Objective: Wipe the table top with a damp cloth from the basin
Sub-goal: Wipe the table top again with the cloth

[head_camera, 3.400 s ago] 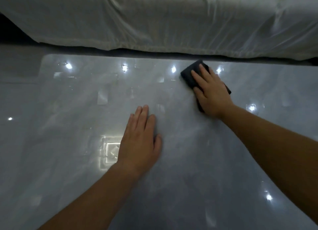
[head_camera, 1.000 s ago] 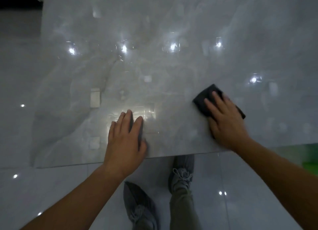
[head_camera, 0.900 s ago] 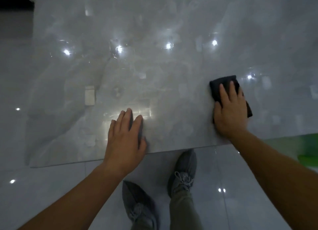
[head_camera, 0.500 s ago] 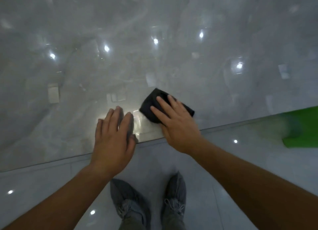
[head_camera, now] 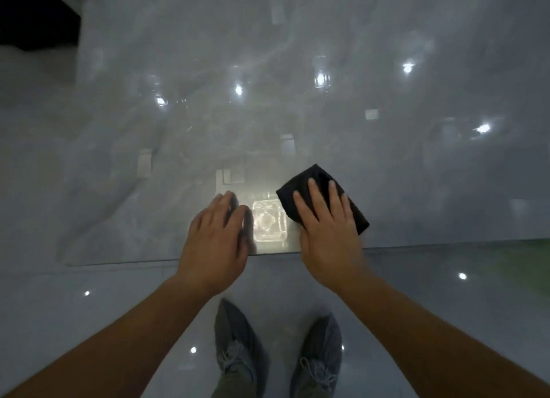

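Two bare hands lie flat near the front edge of a glossy, pale grey marbled tabletop, seen from a camera worn on the person's head. The right hand presses down on a folded dark cloth, its fingers straight and slightly spread across the fabric rather than curled round it. The cloth sits on the tabletop just inside the near edge, right of centre in the view, with one corner pointing away from the person and another showing past the little-finger side of the hand. The left hand rests just beside it on the bare surface, fingers straight and held close together, holding nothing; the heel of the palm overhangs the edge. Between the two hands the surface shows a bright, squarish reflection, and small round points of reflected light dot the tabletop farther back. Both forearms reach in from the bottom corners of the view. Below the edge, a shiny grey tiled floor carries more reflected light spots, and the person's two grey lace-up shoes stand side by side on it. A blurred green patch shows at the right edge; what it is cannot be told.
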{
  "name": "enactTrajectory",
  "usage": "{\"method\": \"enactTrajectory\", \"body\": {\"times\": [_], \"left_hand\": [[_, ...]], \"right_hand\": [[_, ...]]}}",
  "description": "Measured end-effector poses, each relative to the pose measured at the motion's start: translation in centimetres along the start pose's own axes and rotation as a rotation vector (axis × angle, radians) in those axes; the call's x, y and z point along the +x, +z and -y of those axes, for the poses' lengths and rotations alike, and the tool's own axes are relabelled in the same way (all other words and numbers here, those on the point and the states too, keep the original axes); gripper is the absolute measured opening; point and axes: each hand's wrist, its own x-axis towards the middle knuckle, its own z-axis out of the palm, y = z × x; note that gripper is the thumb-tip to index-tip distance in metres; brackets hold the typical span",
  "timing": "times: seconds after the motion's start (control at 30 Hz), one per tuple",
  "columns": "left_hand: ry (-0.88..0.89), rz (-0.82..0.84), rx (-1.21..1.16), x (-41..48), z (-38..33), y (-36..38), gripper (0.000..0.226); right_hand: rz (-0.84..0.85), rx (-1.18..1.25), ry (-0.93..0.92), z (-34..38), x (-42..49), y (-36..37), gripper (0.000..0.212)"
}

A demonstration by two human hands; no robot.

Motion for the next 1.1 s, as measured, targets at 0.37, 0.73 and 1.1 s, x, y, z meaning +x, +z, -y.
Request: {"method": "enactTrajectory", "body": {"times": [0.37,0.73,1.1], "left_hand": [[-0.272,-0.002,0.075,0.0,12.3,-1.0,0.07],[-0.084,-0.114,-0.049,-0.5,17.6,-1.1,0.053],[-0.077,-0.176,-0.019,2.5,23.8,0.0,0.06]], "right_hand": [[-0.088,0.02,0.198,4.8,15.6,0.1,0.061],[0.075,-0.062,-0.34,8.4,14.5,1.5,0.056],[0.156,-0.03,-0.426,18.0,7.1,5.1,0.058]]}}
